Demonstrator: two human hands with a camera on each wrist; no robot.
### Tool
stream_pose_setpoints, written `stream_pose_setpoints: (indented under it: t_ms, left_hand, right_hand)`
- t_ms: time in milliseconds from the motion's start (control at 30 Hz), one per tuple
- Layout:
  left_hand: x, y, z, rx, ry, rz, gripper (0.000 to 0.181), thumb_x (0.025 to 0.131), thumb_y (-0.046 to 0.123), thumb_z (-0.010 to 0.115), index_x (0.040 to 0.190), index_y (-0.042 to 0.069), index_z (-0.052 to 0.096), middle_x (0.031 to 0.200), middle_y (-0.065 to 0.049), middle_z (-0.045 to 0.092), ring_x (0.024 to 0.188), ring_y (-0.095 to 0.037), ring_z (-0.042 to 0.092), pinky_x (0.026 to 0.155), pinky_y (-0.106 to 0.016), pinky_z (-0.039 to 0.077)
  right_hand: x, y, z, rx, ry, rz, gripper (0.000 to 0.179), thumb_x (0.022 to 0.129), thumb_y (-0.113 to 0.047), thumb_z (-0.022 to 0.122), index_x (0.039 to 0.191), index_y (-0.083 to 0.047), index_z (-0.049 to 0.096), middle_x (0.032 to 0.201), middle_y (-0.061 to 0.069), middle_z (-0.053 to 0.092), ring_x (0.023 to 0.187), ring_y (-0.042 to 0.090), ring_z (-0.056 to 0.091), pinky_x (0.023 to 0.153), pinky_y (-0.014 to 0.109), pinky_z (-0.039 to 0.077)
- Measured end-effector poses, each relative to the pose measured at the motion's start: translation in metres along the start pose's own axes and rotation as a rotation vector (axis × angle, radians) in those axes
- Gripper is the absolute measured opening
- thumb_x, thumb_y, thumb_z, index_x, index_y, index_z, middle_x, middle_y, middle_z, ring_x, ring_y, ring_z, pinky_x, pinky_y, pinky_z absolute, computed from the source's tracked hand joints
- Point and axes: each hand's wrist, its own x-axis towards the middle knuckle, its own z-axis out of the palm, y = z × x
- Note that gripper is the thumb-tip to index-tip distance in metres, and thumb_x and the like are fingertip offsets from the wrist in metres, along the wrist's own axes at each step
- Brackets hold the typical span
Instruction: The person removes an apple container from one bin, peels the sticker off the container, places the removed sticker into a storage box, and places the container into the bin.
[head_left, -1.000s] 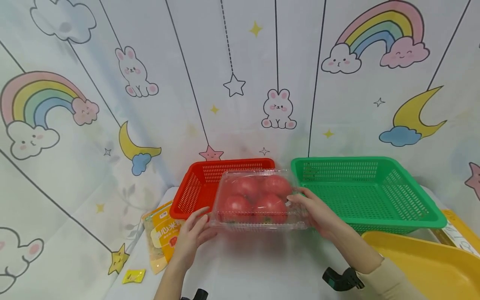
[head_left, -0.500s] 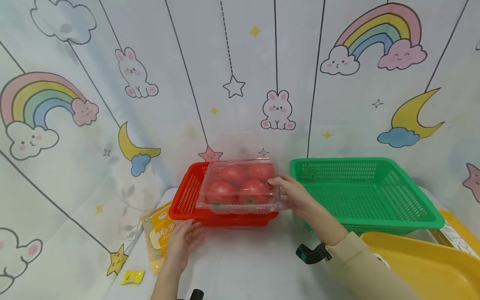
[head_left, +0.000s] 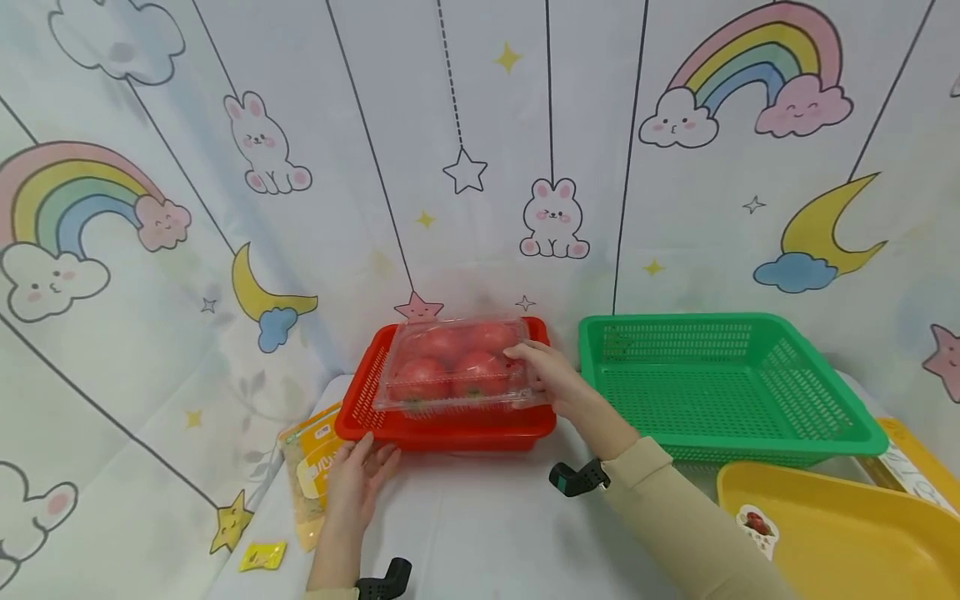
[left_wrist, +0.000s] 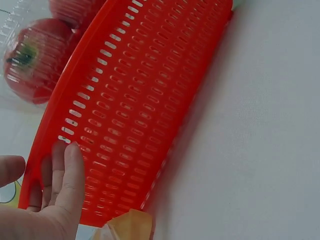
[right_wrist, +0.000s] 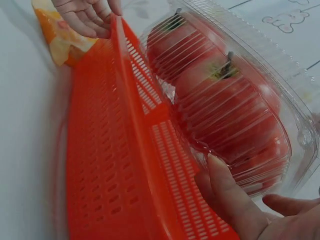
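Note:
In the head view, a clear plastic clamshell box of tomatoes [head_left: 450, 362] is tilted over the red basket [head_left: 480, 437]. My right hand [head_left: 551, 375] grips the box at its right end, thumb on the lid side. In the right wrist view, several tomatoes [right_wrist: 210, 95] press against the ribbed plastic above the basket's rim. My left hand [head_left: 360, 479] is at the basket's front left corner. Its fingers [left_wrist: 70, 175] lie against the outer wall of the basket, and its thumb stands apart beside the rim.
To the right stands a green basket [head_left: 675, 400], with a yellow tray [head_left: 862, 533] in front of it. An orange-printed food packet [head_left: 311, 462] and a small yellow sachet [head_left: 262, 556] lie at the left on the white table [head_left: 480, 525]. A patterned cloth [head_left: 480, 250] hangs behind.
The tomato box has moved left and back, from in front of the baskets to over the red one. My left hand has let go of the box and come down to the basket's corner.

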Motion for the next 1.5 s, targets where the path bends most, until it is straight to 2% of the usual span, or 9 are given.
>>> stream_pose_setpoints:
  t_ms: [100, 200, 400, 567, 667, 833, 1233, 1367, 1500]
  left_hand:
    - [0.002, -0.001, -0.001, -0.034, 0.018, 0.015, 0.055, 0.103, 0.029, 0.06, 0.145, 0.004, 0.036, 0.122, -0.005, 0.06, 0.096, -0.017, 0.068, 0.092, -0.037, 0.055]
    - [0.003, -0.002, -0.001, -0.078, 0.03, 0.028, 0.056, 0.102, 0.026, 0.062, 0.145, 0.003, 0.035, 0.123, -0.007, 0.062, 0.093, -0.017, 0.069, 0.089, -0.037, 0.056]
    - [0.007, -0.006, -0.002, -0.154, 0.027, 0.033, 0.043, 0.102, 0.022, 0.062, 0.136, 0.007, 0.041, 0.11, -0.004, 0.067, 0.09, -0.02, 0.072, 0.086, -0.038, 0.058]
    - [0.009, -0.008, -0.002, -0.188, 0.032, 0.01, 0.049, 0.103, 0.02, 0.06, 0.144, 0.006, 0.037, 0.11, -0.006, 0.069, 0.091, -0.021, 0.072, 0.087, -0.037, 0.057]
    - [0.01, -0.01, -0.001, -0.194, 0.03, -0.006, 0.054, 0.104, 0.02, 0.058, 0.15, 0.007, 0.032, 0.115, -0.007, 0.068, 0.092, -0.02, 0.072, 0.089, -0.035, 0.056]
    - [0.01, -0.012, -0.002, -0.193, 0.043, -0.011, 0.046, 0.104, 0.02, 0.057, 0.145, 0.011, 0.037, 0.118, -0.007, 0.068, 0.094, -0.021, 0.073, 0.088, -0.034, 0.056]
    - [0.01, -0.01, -0.001, -0.195, 0.052, -0.029, 0.054, 0.104, 0.02, 0.058, 0.151, 0.01, 0.032, 0.117, -0.006, 0.067, 0.091, -0.018, 0.074, 0.088, -0.032, 0.056]
    - [0.01, -0.006, -0.001, -0.179, 0.056, -0.023, 0.05, 0.104, 0.02, 0.057, 0.148, 0.01, 0.035, 0.111, -0.004, 0.069, 0.09, -0.018, 0.074, 0.086, -0.031, 0.057]
    - [0.009, -0.005, 0.0, -0.171, 0.063, -0.023, 0.052, 0.104, 0.021, 0.058, 0.149, 0.01, 0.035, 0.117, -0.004, 0.067, 0.093, -0.018, 0.073, 0.085, -0.03, 0.057]
  right_hand:
    - [0.009, 0.005, 0.006, 0.014, -0.008, 0.009, 0.068, 0.09, -0.032, 0.072, 0.148, -0.015, 0.043, 0.13, 0.014, 0.053, 0.1, 0.026, 0.054, 0.077, 0.043, 0.06]
    - [0.018, 0.011, 0.01, 0.028, -0.006, 0.027, 0.067, 0.09, -0.032, 0.072, 0.148, -0.014, 0.044, 0.128, 0.015, 0.055, 0.096, 0.026, 0.058, 0.075, 0.044, 0.06]
    - [0.032, 0.018, 0.017, 0.007, -0.002, 0.023, 0.072, 0.087, -0.033, 0.076, 0.147, -0.011, 0.042, 0.132, 0.016, 0.055, 0.111, 0.036, 0.06, 0.074, 0.045, 0.061]
    - [0.043, 0.021, 0.023, -0.012, -0.018, 0.033, 0.068, 0.088, -0.034, 0.076, 0.144, -0.011, 0.045, 0.131, 0.017, 0.057, 0.111, 0.038, 0.061, 0.073, 0.046, 0.061]
    - [0.049, 0.024, 0.026, -0.031, -0.014, 0.049, 0.066, 0.087, -0.034, 0.077, 0.141, -0.011, 0.048, 0.128, 0.016, 0.059, 0.107, 0.035, 0.062, 0.072, 0.045, 0.061]
    - [0.056, 0.031, 0.032, -0.048, -0.019, 0.084, 0.064, 0.084, -0.033, 0.079, 0.137, -0.011, 0.051, 0.125, 0.015, 0.06, 0.101, 0.034, 0.064, 0.072, 0.045, 0.061]
    - [0.061, 0.036, 0.041, -0.065, 0.044, 0.138, 0.075, 0.082, -0.03, 0.08, 0.143, -0.01, 0.041, 0.134, 0.019, 0.052, 0.11, 0.039, 0.058, 0.069, 0.046, 0.061]
    - [0.063, 0.033, 0.042, -0.047, 0.021, 0.192, 0.071, 0.082, -0.028, 0.081, 0.139, -0.007, 0.045, 0.132, 0.02, 0.054, 0.108, 0.039, 0.058, 0.071, 0.048, 0.061]
    - [0.069, 0.031, 0.041, 0.03, 0.003, 0.23, 0.063, 0.087, -0.021, 0.075, 0.14, -0.003, 0.046, 0.136, 0.022, 0.049, 0.117, 0.042, 0.051, 0.084, 0.059, 0.056]
